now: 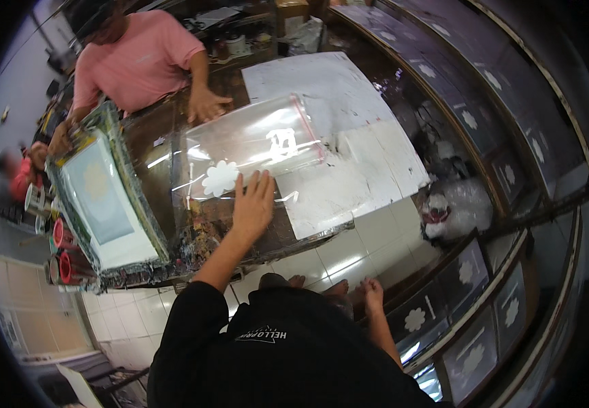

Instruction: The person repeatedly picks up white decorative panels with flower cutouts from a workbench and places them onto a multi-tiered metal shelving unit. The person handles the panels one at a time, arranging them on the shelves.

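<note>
My left hand (253,206) lies with its fingers stretched out on the near edge of a clear plastic bag (250,139). Beside its fingertips the bag bears a white flower-shaped print (221,178); farther right is another white print, and a pink line runs along the bag's right end. The bag spans a dark wooden table (161,139) and part of a white board (383,160). Down at my right side hangs my right hand (373,294), its fingers curled in, with nothing visible in them. It is away from the table, near a rack.
A framed printing screen (125,248) stands at the table's left; a co-worker in a pink shirt (138,58) has one hand at it and another by the bag. Racks (437,302) of printed sheets line the right. Red-rimmed pots (70,265) stand left. A filled plastic sack (468,207) sits right.
</note>
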`<state>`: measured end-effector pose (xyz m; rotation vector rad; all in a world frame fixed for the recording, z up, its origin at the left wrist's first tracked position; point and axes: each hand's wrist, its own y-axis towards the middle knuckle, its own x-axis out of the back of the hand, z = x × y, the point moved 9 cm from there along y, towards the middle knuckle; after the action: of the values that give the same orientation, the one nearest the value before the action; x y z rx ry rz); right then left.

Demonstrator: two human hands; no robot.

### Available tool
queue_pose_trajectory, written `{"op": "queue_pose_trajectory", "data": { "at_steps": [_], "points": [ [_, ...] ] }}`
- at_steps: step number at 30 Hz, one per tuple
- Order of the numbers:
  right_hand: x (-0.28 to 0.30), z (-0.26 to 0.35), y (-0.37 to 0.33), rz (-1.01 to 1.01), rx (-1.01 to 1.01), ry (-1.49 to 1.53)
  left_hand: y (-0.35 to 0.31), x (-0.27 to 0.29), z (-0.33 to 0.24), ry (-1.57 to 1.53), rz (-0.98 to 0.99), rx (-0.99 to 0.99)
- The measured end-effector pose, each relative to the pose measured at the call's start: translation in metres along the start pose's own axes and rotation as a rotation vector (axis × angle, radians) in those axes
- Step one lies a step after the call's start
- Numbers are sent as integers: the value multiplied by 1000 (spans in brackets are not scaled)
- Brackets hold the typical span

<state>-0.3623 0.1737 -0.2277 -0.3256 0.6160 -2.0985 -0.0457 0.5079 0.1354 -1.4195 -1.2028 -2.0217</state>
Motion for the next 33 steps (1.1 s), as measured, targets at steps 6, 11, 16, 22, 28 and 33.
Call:
{"op": "queue_pose_trajectory", "data": {
  "at_steps": [6,11,16,22,28,33],
  "points": [
    [-96,257,-82,481,195,649,6,27,-142,-312,88,-256],
    [-92,321,-82,505,262,514,0,40,-233,-498,88,-485],
    [-18,317,-91,99,287,359,-13,50,-298,-608,111,-690],
    [37,306,-147,-1,321,97,-31,59,-357,-702,182,-907],
    [99,256,-147,-273,320,74,-53,67,-408,-744,218,-1134],
    [151,249,-157,-476,254,-29,-58,66,-430,-882,411,-1212]
  ]
}}
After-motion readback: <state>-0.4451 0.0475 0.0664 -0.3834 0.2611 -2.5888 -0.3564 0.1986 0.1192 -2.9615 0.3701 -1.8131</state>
